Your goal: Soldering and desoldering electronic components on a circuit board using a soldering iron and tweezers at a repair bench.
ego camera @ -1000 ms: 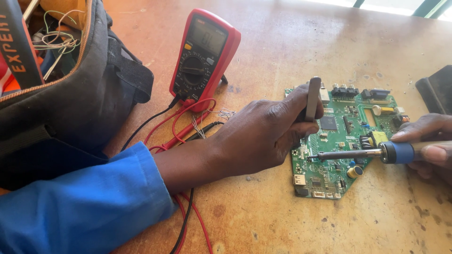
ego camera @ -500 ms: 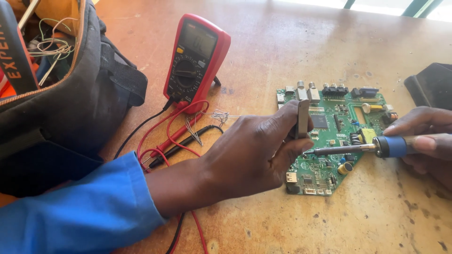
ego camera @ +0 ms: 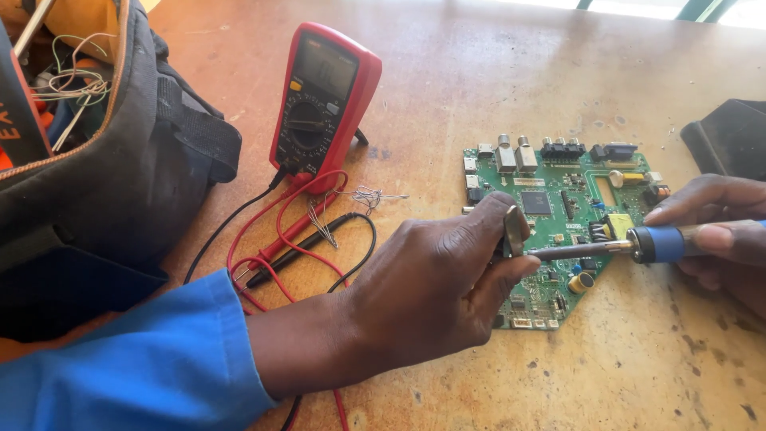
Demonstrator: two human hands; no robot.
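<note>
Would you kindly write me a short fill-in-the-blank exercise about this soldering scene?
1. The right hand holds a soldering iron with a ____ grip.
2. The left hand pinches tweezers over the ____ circuit board.
3. The multimeter has a ____ casing.
4. The tool bag lies to the ____ of the multimeter.

Missing words: blue; green; red; left

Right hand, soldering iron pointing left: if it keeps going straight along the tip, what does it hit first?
Most likely the flat metal tool pinched in the left hand: the soldering iron in the right hand already points at it over the green circuit board. Whether they touch is unclear.
</note>
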